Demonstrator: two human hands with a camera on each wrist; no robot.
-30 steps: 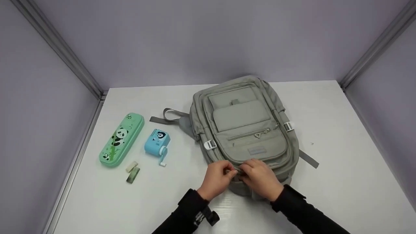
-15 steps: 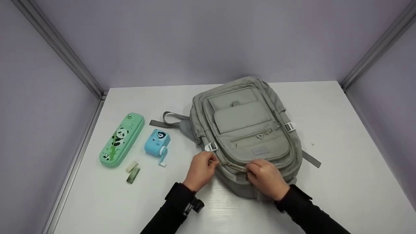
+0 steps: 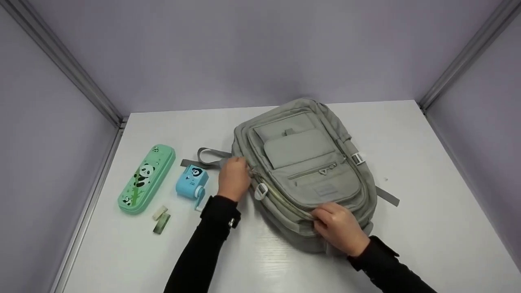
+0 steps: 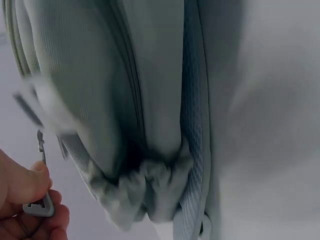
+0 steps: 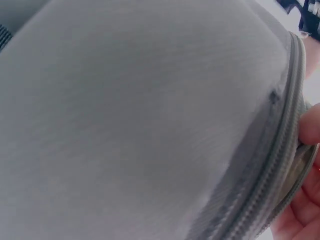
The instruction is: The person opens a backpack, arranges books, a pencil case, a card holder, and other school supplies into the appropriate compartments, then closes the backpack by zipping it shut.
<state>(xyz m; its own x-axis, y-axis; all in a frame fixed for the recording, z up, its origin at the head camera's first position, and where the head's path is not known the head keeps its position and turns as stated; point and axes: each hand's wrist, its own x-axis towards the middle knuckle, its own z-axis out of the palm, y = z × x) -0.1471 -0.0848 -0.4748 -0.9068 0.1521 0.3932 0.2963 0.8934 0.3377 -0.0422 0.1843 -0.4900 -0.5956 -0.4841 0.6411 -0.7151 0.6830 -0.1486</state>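
A grey-green backpack (image 3: 301, 149) lies front side up on the white table. My left hand (image 3: 234, 179) is at its left side, above the white side buckle (image 3: 261, 191). Thumb and fingers there pinch a triangular zipper pull (image 4: 41, 206), plain in the left wrist view. Behind the pull, a zipped compartment gapes along the bag's lower left edge. My right hand (image 3: 341, 228) grips the fabric edge beside the zipper at the bag's near end. The right wrist view has the zipper teeth (image 5: 267, 175) running past those fingers (image 5: 311, 125), with the parted edge beneath.
Left of the bag lie a green panda pencil case (image 3: 147, 179) and a blue crank pencil sharpener (image 3: 192, 182). Nearer are a small pale block (image 3: 160, 212) and a green one (image 3: 162, 224). Loose straps (image 3: 387, 196) stick out from the bag. Walls bound the table's back and sides.
From beside my right hand, my left hand has moved away up the bag's left side with the zipper pull, and the zipper has opened behind it. The right hand stays near the front edge.
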